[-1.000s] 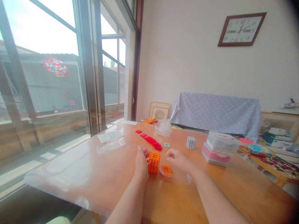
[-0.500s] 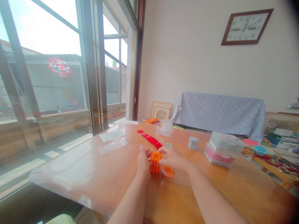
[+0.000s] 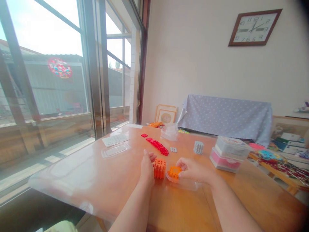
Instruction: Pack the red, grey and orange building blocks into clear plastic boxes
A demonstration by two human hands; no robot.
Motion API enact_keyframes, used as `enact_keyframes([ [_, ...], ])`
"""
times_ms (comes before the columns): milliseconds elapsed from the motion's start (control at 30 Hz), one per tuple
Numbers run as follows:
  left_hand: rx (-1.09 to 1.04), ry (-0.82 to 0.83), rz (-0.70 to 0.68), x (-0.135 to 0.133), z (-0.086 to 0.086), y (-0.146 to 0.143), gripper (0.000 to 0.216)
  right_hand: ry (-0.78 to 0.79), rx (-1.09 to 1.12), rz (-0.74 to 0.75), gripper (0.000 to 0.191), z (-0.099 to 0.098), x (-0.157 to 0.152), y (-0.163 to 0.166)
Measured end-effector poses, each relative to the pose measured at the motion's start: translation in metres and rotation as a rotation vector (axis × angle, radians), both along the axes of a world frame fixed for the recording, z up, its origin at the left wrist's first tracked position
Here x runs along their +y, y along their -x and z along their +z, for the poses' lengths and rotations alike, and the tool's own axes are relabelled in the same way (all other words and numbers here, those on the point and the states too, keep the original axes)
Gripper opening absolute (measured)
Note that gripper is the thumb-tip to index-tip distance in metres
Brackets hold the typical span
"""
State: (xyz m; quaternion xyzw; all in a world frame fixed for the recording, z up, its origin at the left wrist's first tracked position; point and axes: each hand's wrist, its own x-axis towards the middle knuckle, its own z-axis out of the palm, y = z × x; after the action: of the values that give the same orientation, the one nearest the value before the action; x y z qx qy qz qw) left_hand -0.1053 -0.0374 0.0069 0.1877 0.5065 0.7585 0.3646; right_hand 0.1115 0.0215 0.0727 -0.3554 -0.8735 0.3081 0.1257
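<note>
A stack of square orange interlocking plastic tiles [image 3: 159, 169] stands upright on the table in front of me. My left hand [image 3: 147, 167] is cupped along its left side, fingers partly behind it and apart from the thumb; whether they touch is unclear. To the right of the stack, my right hand [image 3: 190, 169] pinches the edge of an orange tile [image 3: 175, 170] with thumb and fingertips. That tile is over a shallow clear plastic tray [image 3: 188, 185] holding other orange pieces. Beyond my hands runs a slanting row of red tiles [image 3: 158, 146].
A single grey tile [image 3: 173, 149] lies past the orange stack, and a grey tile stack [image 3: 198, 147] stands farther right. Stacked clear boxes [image 3: 229, 153] are at the right. A clear container [image 3: 169, 132], a clear lid [image 3: 116, 150] and a paper sheet [image 3: 115, 140] lie toward the back.
My right hand has moved right, from the top of the orange stack to the orange tiles in the clear tray. My left hand stays beside the stack.
</note>
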Motion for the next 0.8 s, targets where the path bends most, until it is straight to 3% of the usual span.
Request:
enact_keyframes([
  [167,0.012,0.004,0.003,-0.002,0.002,-0.001,0.078,-0.007,-0.052,-0.039,0.027,-0.017,0.004,0.005],
  [300,0.016,0.004,0.008,-0.003,0.004,-0.002,0.079,0.018,-0.019,-0.055,0.026,-0.019,0.004,0.008],
  [467,0.009,-0.010,0.004,-0.003,0.003,-0.002,0.079,-0.090,-0.031,-0.057,0.015,-0.022,0.005,0.010],
  [800,0.005,0.004,-0.005,-0.004,0.005,-0.003,0.079,-0.114,-0.172,0.002,0.016,-0.032,0.017,0.020],
])
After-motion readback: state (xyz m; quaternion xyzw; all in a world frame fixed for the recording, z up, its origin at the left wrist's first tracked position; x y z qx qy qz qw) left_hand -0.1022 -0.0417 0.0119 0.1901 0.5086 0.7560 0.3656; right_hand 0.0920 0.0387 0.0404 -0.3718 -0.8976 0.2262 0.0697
